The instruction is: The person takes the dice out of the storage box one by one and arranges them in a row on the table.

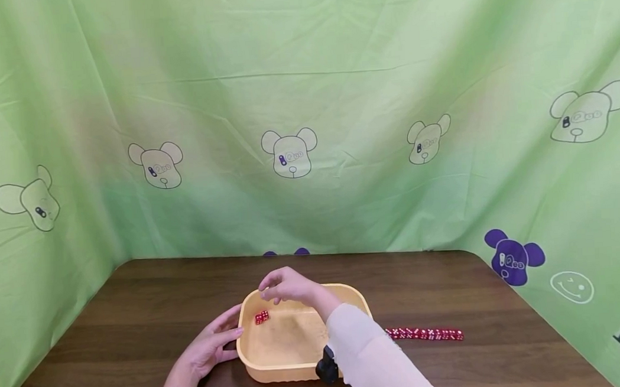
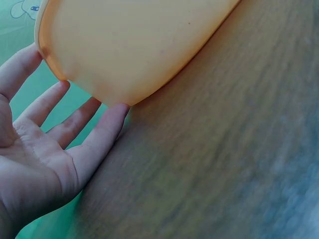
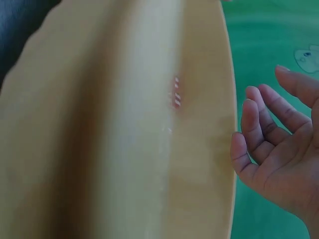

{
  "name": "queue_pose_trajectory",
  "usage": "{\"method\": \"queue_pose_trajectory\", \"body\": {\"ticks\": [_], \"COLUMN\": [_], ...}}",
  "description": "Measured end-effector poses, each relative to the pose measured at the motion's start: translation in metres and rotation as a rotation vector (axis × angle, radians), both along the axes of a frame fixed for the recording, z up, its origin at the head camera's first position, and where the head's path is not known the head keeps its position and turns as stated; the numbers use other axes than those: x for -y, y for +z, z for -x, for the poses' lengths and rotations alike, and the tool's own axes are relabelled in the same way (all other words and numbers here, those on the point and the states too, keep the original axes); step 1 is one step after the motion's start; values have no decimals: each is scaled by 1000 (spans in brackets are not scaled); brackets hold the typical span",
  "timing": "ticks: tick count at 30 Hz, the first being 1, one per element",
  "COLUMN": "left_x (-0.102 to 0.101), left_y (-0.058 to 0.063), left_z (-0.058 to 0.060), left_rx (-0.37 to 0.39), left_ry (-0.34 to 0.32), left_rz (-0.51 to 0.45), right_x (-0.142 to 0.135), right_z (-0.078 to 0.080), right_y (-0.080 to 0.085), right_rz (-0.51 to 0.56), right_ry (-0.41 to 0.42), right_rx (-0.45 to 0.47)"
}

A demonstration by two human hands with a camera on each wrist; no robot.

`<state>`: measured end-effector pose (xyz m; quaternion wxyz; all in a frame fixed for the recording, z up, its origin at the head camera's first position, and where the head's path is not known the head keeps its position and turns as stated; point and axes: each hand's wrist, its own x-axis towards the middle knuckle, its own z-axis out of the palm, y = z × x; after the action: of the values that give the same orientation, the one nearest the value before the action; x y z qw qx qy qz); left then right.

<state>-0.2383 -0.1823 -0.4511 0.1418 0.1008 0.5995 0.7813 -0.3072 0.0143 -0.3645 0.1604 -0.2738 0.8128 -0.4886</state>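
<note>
A pale orange plastic basin [image 1: 294,367] stands on the table. Inside, near its left wall, lie two red dice [image 1: 262,317] side by side; in the right wrist view these dice [image 3: 176,93] look blurred. My left hand [image 1: 207,348] rests on the outside of the basin's left end, its spread, fairly straight fingers [image 2: 99,142] touching the wall and rim. Over the basin's far left rim hovers my right hand [image 1: 289,286], fingers loosely bent with nothing between them. A straight row of red dice [image 1: 425,333] with white pips lies right of the basin, its left end hidden.
The brown wooden table [image 1: 137,322] has rounded far corners. A green cloth [image 1: 353,208] printed with bear faces hangs behind it and along both sides. A black wrist camera [image 1: 328,367] is at the right sleeve, in front of the basin's near wall.
</note>
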Motion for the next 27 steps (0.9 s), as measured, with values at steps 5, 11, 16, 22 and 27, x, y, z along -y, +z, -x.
{"method": "queue_pose_trajectory", "body": {"ticks": [5, 11, 16, 22, 27], "left_x": [0, 0, 0, 0, 0], "left_y": [0, 1, 1, 0, 1], "left_z": [0, 0, 0, 1, 1], "left_rx": [7, 0, 4, -2, -3], "left_ry": [3, 2, 4, -1, -4], "left_rz": [2, 7, 4, 2, -1], "right_x": [8, 10, 8, 7, 8], "right_z": [-3, -4, -5, -5, -5], "right_y": [-8, -20, -30, -35, -37], "right_rz": [-57, -72, -57, -25, -46], "right_ry": [-19, -42, -70, -73, -93], "right_rx": [10, 33, 49, 89, 82]}}
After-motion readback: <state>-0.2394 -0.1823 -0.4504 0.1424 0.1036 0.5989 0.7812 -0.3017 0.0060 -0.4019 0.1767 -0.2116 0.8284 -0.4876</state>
